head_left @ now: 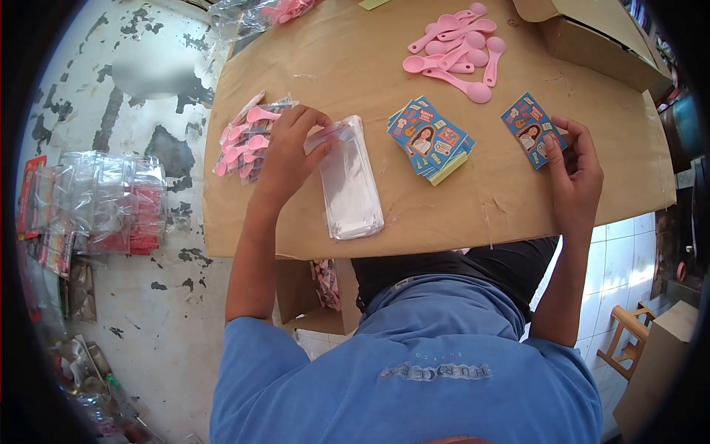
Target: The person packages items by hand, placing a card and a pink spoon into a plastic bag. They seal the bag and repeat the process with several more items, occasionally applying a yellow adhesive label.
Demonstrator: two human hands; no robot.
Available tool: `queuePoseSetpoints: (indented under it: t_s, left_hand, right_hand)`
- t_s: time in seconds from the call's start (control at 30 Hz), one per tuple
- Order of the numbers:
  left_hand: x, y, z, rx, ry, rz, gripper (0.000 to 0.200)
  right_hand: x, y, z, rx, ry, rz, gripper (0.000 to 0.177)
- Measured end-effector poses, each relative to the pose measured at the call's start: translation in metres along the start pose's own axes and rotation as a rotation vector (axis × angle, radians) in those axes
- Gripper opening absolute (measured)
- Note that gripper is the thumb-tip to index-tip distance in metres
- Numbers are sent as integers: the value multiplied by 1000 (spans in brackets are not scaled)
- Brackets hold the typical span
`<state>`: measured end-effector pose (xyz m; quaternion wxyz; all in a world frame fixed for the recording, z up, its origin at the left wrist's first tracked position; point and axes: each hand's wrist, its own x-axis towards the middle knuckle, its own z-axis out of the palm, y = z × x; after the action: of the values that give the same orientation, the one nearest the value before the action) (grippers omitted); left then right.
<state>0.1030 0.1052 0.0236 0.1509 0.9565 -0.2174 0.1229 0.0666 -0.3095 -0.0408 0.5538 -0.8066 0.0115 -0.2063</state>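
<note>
pinched between the thumb and fingertips of the left hand (290,152) is the upper end of a thin clear plastic sleeve (339,133), the top one of a flat stack of clear plastic sleeves (353,196) lying lengthwise on the brown paper-covered table (473,214). the fingers are closed narrowly on the film, the wrist bent over the stack's far end. the right hand (573,170) holds a small blue printed card (523,126) with a picture of a figure on it, thumb and fingers shut on its near right corner, the card raised just off the paper or resting on it, i cannot tell which.

between the two hands sits a fanned stack of blue printed cards (427,139) of the same kind, with a pale yellow sheet showing beneath its lower edge; it lies just beside the sleeves and well apart from the held card. just left of the left hand, a heap of pink plastic spoons sealed in clear bags (242,142) rests near the table's left edge. farther up the table lies a loose pile of pink plastic spoons (458,52), handles crossing one another. an open brown cardboard box (592,37) stands at the far right corner.

off the table on the left, bundles of clear packets with red contents (111,203) lie on the stained pale floor. a light wooden stool (629,344) stands at the lower right, on white tiles.
</note>
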Motion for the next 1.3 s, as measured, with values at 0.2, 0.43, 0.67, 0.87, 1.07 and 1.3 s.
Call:
queuePoseSetpoints:
  t_s: [0.2, 0.43, 0.67, 0.87, 1.07, 1.3]
  left_hand:
    - [-14, 11, 10, 74, 92, 73, 27]
    - [-27, 17, 20, 126, 161, 120, 30]
    - [-31, 10, 29, 109, 183, 125, 31]
    - [-29, 8, 32, 56, 179, 140, 31]
    - [-29, 7, 34, 22, 200, 142, 36]
    - [-26, 15, 28, -9, 204, 39, 45]
  right_hand:
    - [-2, 1, 0, -5, 7, -8, 26]
    - [-3, 0, 1, -43, 17, 4, 26]
    - [-2, -1, 2, -73, 15, -4, 26]
    - [-2, 1, 4, -70, 18, -13, 25]
    - [-1, 2, 3, -85, 9, -15, 25]
    - [-1, 0, 5, -103, 26, -21, 27]
